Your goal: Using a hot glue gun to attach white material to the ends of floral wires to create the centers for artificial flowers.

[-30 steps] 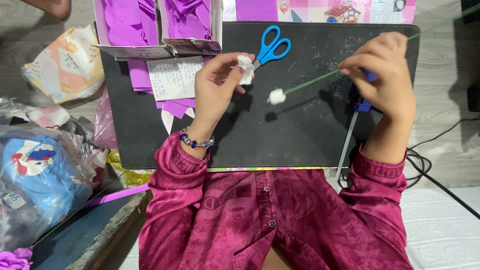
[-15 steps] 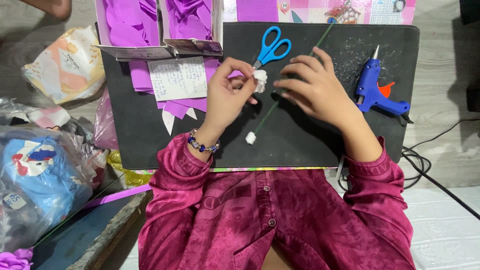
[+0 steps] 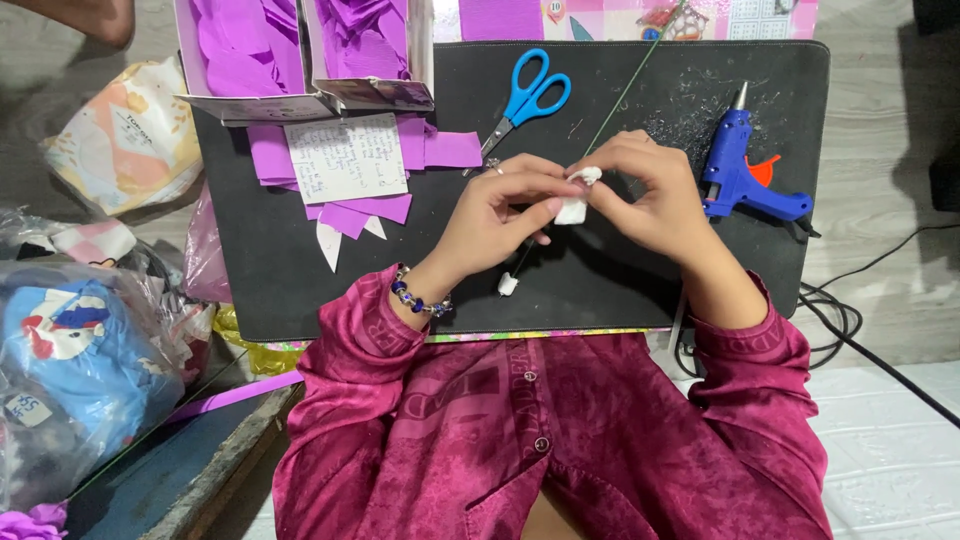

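My left hand (image 3: pixel 500 212) and my right hand (image 3: pixel 645 190) meet over the middle of a black board (image 3: pixel 300 290). Between their fingertips they pinch a small white wad (image 3: pixel 574 205) of soft material. A thin green wire stem (image 3: pixel 615 95) runs from the far edge of the board down under my hands. Its near end carries a small white tip (image 3: pixel 508 284) just below my left hand. The wad seems to sit on the stem, but my fingers hide the joint.
Blue-handled scissors (image 3: pixel 530 95) lie at the back of the board, a blue glue gun (image 3: pixel 745 165) at its right with a cable (image 3: pixel 850 320) trailing off. Boxes of purple paper pieces (image 3: pixel 300 50) stand at back left, plastic bags (image 3: pixel 80 370) at left.
My right hand put down the glue gun a second ago and came left. Both hands now pinch the white wad together, and the stem has swung to point away from me.
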